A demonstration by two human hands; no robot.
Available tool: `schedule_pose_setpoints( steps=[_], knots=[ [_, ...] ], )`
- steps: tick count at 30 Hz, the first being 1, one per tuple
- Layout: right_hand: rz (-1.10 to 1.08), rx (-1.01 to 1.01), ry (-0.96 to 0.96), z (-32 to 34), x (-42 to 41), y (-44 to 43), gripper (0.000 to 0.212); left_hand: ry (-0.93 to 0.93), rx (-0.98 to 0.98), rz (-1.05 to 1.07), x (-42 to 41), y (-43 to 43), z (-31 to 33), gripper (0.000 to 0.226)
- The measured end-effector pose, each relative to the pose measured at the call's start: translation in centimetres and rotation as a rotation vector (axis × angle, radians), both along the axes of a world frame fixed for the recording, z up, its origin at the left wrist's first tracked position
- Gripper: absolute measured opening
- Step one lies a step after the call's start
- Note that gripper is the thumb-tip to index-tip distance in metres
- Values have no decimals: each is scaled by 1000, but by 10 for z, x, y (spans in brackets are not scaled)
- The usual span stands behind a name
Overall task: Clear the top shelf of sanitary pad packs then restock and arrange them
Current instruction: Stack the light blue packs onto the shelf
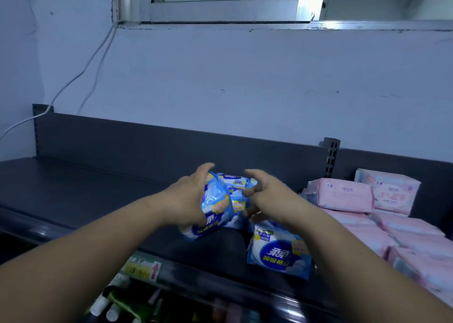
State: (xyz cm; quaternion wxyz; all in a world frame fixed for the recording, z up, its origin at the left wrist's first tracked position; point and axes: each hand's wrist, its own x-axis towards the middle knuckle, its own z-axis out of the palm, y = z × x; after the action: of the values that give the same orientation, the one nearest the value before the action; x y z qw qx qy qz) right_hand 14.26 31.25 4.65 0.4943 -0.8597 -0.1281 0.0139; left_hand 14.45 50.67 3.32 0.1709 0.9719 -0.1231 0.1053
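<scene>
On the dark top shelf (73,190) stands a small cluster of blue-and-white sanitary pad packs. My left hand (186,200) grips one tilted blue pack (213,207) by its left side, thumb low and fingers curled over its top. My right hand (267,195) hovers just right of the packs behind (235,180), fingers curled, and I cannot tell whether they touch a pack. Another blue pack (279,254) stands upright near the shelf's front edge, below my right wrist.
Pink pad packs (343,195) are stacked in rows on the right part of the shelf. A shelf upright (331,158) rises behind them. A price label (144,268) hangs on the front rail, with bottles (107,305) on the shelf below. A white cable (81,75) runs down the wall.
</scene>
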Motion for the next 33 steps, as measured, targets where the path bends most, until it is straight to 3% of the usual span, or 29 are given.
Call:
schedule_pose_setpoints(
  steps=[3, 6, 9, 16, 20, 25, 33],
  knots=[
    [-79, 12, -75, 3, 5, -16, 67, 42, 365, -53, 1, -17, 9, 110],
    [-103, 27, -97, 1, 4, -24, 62, 96, 462, -52, 9, -32, 8, 112],
    [-136, -20, -138, -5, 5, -29, 60, 24, 497, -67, 11, -36, 6, 116],
    [-130, -108, -243, -9, 5, -20, 53, 89, 371, 20, -3, -16, 0, 128],
    [-43, -204, -342, -8, -3, 5, 55, 8, 198, 123, -19, 10, -8, 112],
    [107, -347, -441, -18, -14, 45, 52, -154, 147, 349, -51, 49, -31, 89],
    [278, -540, -635, -60, -46, 130, 62, -183, 138, 597, -128, 118, -73, 88]
  ],
)
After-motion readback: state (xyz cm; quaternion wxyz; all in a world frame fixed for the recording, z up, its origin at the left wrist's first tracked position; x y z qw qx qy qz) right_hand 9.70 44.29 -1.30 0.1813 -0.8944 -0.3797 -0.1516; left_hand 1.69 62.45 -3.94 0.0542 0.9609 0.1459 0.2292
